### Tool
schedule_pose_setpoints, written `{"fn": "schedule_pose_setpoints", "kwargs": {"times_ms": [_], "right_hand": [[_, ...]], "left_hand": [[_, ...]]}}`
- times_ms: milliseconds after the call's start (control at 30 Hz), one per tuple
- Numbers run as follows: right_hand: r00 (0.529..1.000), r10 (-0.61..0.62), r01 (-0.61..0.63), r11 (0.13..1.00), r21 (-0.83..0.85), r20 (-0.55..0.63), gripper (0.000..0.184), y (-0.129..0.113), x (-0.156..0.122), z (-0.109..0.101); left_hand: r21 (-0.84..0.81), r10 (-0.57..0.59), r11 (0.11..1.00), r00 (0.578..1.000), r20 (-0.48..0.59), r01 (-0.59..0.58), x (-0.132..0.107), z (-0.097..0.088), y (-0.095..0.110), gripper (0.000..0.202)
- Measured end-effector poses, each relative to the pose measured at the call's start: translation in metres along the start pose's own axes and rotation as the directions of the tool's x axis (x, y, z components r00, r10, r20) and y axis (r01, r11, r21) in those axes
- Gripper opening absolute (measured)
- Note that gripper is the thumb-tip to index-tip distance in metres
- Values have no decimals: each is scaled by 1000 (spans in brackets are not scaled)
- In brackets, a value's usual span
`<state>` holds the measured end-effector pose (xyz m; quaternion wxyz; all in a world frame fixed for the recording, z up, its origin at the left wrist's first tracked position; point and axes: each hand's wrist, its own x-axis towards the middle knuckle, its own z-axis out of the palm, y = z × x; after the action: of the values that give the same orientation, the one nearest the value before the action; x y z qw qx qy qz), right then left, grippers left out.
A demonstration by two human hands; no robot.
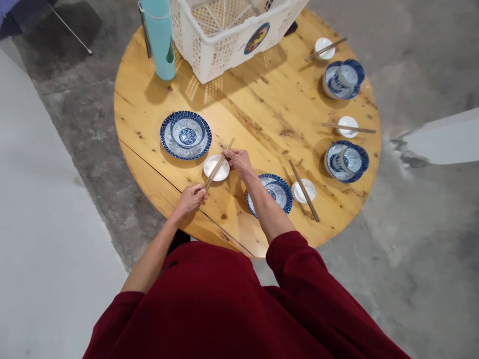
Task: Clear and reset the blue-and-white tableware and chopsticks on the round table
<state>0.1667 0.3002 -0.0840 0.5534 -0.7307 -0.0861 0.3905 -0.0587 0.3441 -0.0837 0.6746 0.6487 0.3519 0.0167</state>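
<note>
A pair of wooden chopsticks point(218, 165) lies across a small white dish point(216, 168) on the round wooden table point(239, 114). My left hand point(190, 198) pinches their near end. My right hand point(238, 161) grips them near the far end. Both hands are closed on the chopsticks. Just left of the dish stands a blue patterned plate with a bowl on it point(186, 134). My right forearm passes over another blue plate and bowl point(277, 192).
A white plastic crate point(224, 30) and a teal bottle point(160, 37) stand at the table's far side. Three more settings of blue bowls, white dishes and chopsticks point(304, 190) run along the right rim. Grey concrete floor surrounds the table.
</note>
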Motion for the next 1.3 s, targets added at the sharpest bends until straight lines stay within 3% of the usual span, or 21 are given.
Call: {"fn": "schedule_pose_setpoints", "kwargs": {"times_ms": [533,767,967,1133,1233,1300], "right_hand": [[1000,3,-3,1000,23,-6,29,1,2,-1],[1000,-24,24,1000,2,-21,45,6,2,-2],[978,-81,82,997,-3,-190,40,8,-8,-12],[928,-248,243,969,-54,-277,35,8,-43,-24],[918,-320,297,946,-127,-234,35,13,-83,-25],[940,-309,283,943,-175,-144,34,23,-111,-23]], "left_hand": [[64,-8,998,999,-35,10,2,-5,-1,28],[116,17,993,996,-88,-6,-2,-9,4,31],[211,16,977,989,-148,15,-18,-28,-7,34],[143,-57,985,965,-255,96,-38,-47,-22,34],[172,-38,981,957,-289,91,-45,-54,-29,36],[187,-22,979,955,-297,81,-46,-58,-31,36]]}}
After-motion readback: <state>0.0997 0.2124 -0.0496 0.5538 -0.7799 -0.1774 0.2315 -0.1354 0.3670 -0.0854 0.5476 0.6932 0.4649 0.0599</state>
